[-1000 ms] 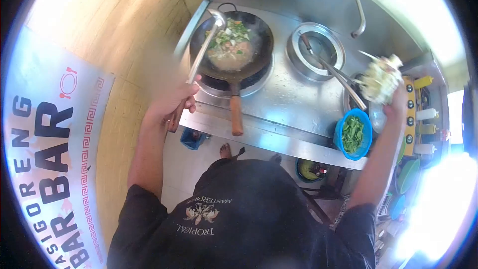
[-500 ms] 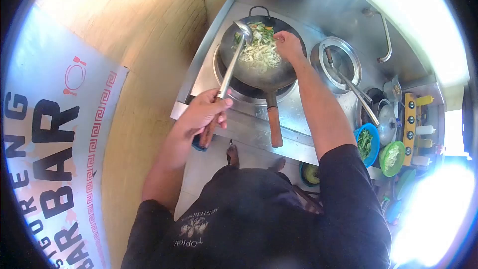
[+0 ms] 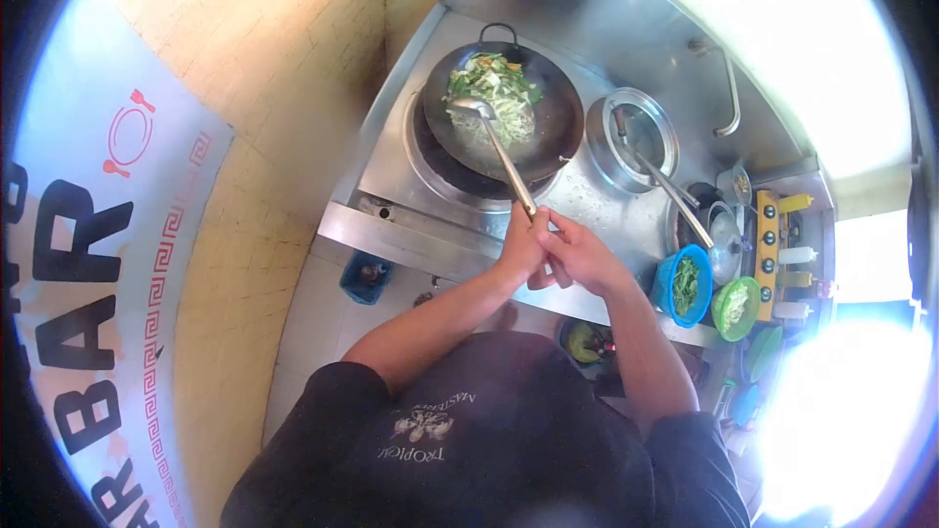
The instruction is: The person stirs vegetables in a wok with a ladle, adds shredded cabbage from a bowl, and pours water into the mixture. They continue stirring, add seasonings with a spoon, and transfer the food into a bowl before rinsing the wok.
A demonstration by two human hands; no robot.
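The steel ladle [image 3: 507,164] rests its bowl among chopped vegetables in the black wok [image 3: 562,127]. My left hand [image 3: 521,249] is closed around the lower part of its handle, in front of the wok. Against it, my right hand [image 3: 582,256] has its fingers curled around the same handle; the hands overlap and hide the grip. Shredded pale vegetables [image 3: 511,117] with green and orange pieces lie in the wok. The wok's wooden handle is hidden behind my hands.
A steel pot [image 3: 597,137] with a long-handled utensil stands right of the wok. Beyond are a blue basket [image 3: 661,286] of greens, a green bowl [image 3: 722,311] of shredded vegetable and several squeeze bottles [image 3: 797,255]. A tap [image 3: 732,98] hangs from the back wall.
My right hand has left the food in the wok and come down to my left hand at the ladle's handle. My left hand has moved right; the ladle's bowl now lies lower over the food.
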